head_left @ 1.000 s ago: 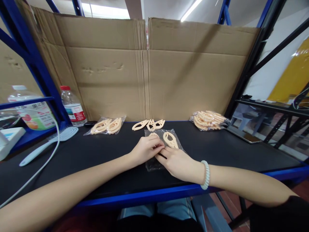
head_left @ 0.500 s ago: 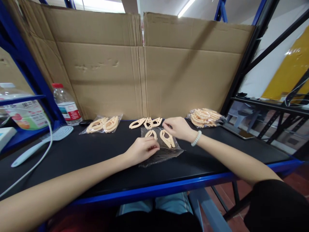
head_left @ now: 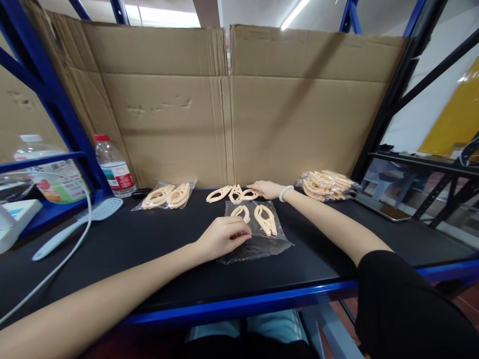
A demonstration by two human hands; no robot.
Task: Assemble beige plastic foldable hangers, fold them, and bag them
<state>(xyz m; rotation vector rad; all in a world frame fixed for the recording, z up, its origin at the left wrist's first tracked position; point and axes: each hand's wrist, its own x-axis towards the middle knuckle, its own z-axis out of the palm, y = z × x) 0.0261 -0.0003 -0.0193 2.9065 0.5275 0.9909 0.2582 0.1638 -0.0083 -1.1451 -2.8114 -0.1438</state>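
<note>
My left hand [head_left: 220,237] rests on the near left edge of a clear plastic bag [head_left: 258,232] on the black shelf top, its fingers curled and pinching the bag. Two peach-coloured plastic clips [head_left: 260,218] lie inside the bag. My right hand [head_left: 266,189], with a white bead bracelet at the wrist, reaches to the back of the shelf and touches the rightmost of three loose peach clips [head_left: 232,193] lying in a row. Its fingers lie flat over that clip.
A filled bag of clips [head_left: 167,195] lies at the back left and a pile of clips in plastic [head_left: 326,185] at the back right. A water bottle [head_left: 112,165], a pale blue brush [head_left: 75,225] and a white cable [head_left: 56,267] sit at left. Cardboard sheets [head_left: 232,99] back the shelf.
My right hand left the bag and stretched forward to the loose clips at the back. My left hand stayed on the bag's edge.
</note>
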